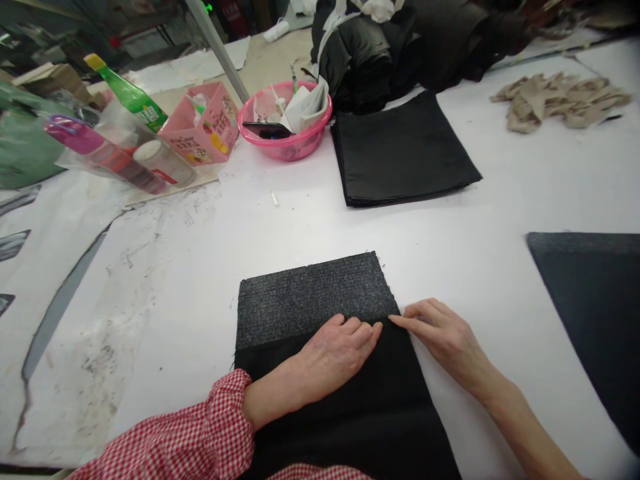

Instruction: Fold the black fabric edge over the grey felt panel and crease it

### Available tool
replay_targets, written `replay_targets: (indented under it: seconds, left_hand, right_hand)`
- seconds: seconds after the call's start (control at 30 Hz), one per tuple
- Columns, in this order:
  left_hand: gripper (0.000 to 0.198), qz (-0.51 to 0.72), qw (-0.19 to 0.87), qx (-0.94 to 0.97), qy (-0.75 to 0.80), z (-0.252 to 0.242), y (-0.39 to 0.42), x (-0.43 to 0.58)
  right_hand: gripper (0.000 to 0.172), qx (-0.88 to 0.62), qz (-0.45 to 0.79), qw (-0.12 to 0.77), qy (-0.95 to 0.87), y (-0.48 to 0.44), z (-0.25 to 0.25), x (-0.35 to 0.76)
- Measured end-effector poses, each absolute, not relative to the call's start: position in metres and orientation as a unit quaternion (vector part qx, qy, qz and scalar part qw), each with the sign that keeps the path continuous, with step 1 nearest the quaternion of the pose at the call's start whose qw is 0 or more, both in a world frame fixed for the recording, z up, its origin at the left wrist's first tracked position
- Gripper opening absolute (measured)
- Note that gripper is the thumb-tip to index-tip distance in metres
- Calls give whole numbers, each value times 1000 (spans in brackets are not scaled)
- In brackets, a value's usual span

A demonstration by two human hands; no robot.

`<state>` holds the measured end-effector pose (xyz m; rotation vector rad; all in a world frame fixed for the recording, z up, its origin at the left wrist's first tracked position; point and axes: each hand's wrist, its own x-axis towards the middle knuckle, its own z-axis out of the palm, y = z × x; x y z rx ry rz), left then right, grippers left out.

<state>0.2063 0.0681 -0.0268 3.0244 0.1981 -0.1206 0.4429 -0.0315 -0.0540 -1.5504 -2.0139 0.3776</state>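
"Two hands were on the cloth [360, 420]; where did it lie?"
"At the table's [190, 267] six o'clock, its grey band [310, 297] toward twelve."
"And the left hand [336, 350]?"
"Palm down, fingers bent, tips by the line where band met black, near the three o'clock edge. Probably that pressed the cloth flat. Whether any fabric was caught under the fingers, I couldn't tell."
"The right hand [443, 337]?"
"At the cloth's two o'clock, a fingertip reaching that same line at the edge, the others curled. It looked like a light, steadying touch; the thumb was unclear, so I couldn't tell whether it pinched anything."
"Why did the rest sit apart?"
"From the cloth, the stack [405, 153] lay toward one and a panel [590, 313] at three, perhaps to leave elbow room. The basin [290, 150], near twelve, presumably kept papers [306, 110] together."
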Motion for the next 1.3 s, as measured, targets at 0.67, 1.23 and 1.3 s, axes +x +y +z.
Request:
replay_targets:
  seconds: [0.67, 1.23, 1.3]
  left_hand:
    - [39, -28, 71, 995, 68, -24, 68, 208]
    - [41, -26, 69, 995, 65, -25, 69, 214]
    - [41, -28, 70, 995, 66, -25, 69, 216]
  right_hand:
    - [25, -587, 141, 306, -736, -30, -52, 442]
    - [30, -584, 90, 261, -763, -41, -62, 444]
    - [30, -583, 90, 259, -765, -41, -62, 444]
